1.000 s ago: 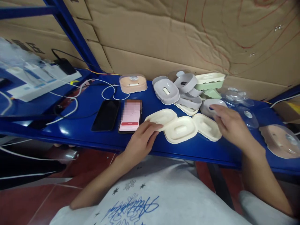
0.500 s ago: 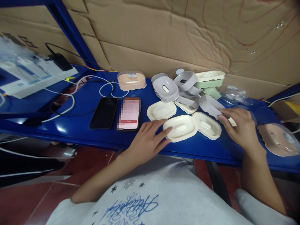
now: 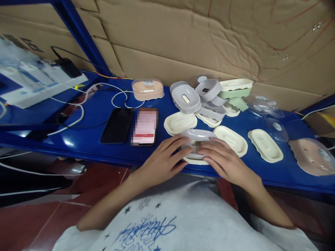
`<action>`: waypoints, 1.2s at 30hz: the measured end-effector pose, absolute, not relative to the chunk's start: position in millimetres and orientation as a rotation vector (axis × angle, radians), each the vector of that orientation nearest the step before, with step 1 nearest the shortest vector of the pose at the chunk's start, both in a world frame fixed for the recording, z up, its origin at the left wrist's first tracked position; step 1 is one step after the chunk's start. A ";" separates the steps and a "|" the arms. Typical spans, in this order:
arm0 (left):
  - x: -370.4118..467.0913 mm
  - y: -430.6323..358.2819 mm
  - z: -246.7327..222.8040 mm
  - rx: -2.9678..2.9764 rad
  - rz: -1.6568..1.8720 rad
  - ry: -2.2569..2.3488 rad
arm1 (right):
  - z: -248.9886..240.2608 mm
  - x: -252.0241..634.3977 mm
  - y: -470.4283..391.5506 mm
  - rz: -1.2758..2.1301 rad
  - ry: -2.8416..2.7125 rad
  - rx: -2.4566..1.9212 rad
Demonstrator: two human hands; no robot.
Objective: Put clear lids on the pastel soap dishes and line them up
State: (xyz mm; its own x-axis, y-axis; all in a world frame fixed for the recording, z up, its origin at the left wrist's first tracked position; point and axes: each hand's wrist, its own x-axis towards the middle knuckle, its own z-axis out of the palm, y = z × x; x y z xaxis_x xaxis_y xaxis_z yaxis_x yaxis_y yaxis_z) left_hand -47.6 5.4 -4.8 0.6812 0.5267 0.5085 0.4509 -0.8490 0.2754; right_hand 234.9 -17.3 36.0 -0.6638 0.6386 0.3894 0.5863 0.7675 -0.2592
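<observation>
A grey oval soap dish (image 3: 199, 134) sits over a cream base (image 3: 195, 161) at the table's front edge, and whether the two are joined I cannot tell. My left hand (image 3: 166, 157) grips the dish's left end. On its right end are the fingers of my right hand (image 3: 229, 162). Both hands partly cover the dish. Beside them lie three more cream bases: one to the left (image 3: 180, 123), one behind my right hand (image 3: 232, 139) and one farther right (image 3: 265, 145).
Grey dishes (image 3: 185, 97) and green parts (image 3: 237, 92) are heaped at the back. Clear lids (image 3: 261, 104) lie right of them. Peach soap dishes stand at the back left (image 3: 148, 90) and far right (image 3: 310, 155). Two phones (image 3: 116, 125) and white cables (image 3: 83, 101) occupy the left.
My right hand has brought a grey dish from the right to the cream base by my left hand. The far-right cream base is now uncovered. My left hand now touches the dish.
</observation>
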 end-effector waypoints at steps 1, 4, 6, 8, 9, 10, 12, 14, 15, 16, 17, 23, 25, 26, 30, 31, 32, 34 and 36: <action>-47.3 5.1 -4.8 2.768 0.894 0.801 | 33.8 235.6 -19.1 0.154 -2.485 -0.922; -46.8 4.7 -5.5 2.773 0.870 0.800 | 28.2 237.6 -24.6 0.190 -2.486 -0.914; -46.7 5.1 -5.8 2.777 0.841 0.792 | 27.8 238.9 -26.8 0.228 -2.527 -0.909; -46.6 5.9 -5.6 2.789 0.822 0.776 | 33.7 244.4 -25.4 0.257 -2.594 -0.898; -46.6 6.4 -5.4 2.792 0.822 0.774 | 39.6 250.0 -22.6 0.263 -2.618 -0.906; -46.5 6.8 -5.2 2.794 0.822 0.774 | 47.5 257.7 -18.0 0.254 -2.628 -0.923; -46.5 7.2 -4.7 2.788 0.823 0.781 | 67.1 277.4 -2.6 0.188 -2.599 -0.998; -46.5 7.1 -4.3 2.775 0.818 0.786 | 86.5 296.2 20.2 0.033 -2.509 -1.110; -46.6 6.9 -4.1 2.766 0.815 0.785 | 94.3 302.4 33.2 -0.047 -2.477 -1.167; -46.8 6.8 -3.9 2.756 0.813 0.784 | 100.0 305.5 46.4 -0.115 -2.470 -1.198; -46.9 6.8 -3.9 2.746 0.816 0.781 | 103.8 305.0 59.1 -0.161 -2.488 -1.211; -48.1 7.3 -4.4 2.742 0.821 0.773 | 114.1 257.9 125.3 -0.438 -2.643 -1.114; -48.3 7.3 -4.5 2.748 0.807 0.767 | 123.1 243.0 153.0 -0.484 -2.634 -1.132; -48.5 7.3 -4.5 2.749 0.802 0.765 | 128.1 237.3 168.9 -0.499 -2.627 -1.164; -49.1 7.0 -5.1 2.744 0.800 0.766 | 139.3 221.0 233.8 -0.558 -2.577 -1.500; -49.2 7.0 -5.3 2.743 0.805 0.767 | 138.2 217.7 246.6 -0.544 -2.565 -1.587; -49.4 6.9 -5.4 2.744 0.810 0.768 | 135.7 214.3 256.8 -0.524 -2.557 -1.655; -49.6 6.9 -5.4 2.748 0.818 0.767 | 129.2 207.6 269.1 -0.490 -2.534 -1.732; -49.7 6.8 -5.1 2.752 0.817 0.769 | 125.1 201.6 271.0 -0.516 -2.506 -1.749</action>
State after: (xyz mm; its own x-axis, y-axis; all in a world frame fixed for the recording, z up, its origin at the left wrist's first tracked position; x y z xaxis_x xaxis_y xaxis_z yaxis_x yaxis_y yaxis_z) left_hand -49.7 6.8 -5.1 0.7171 0.5220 0.4618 0.4291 -0.8528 0.2977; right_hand 201.6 271.0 125.1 -0.3626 0.9052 0.2218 0.9191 0.3080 0.2456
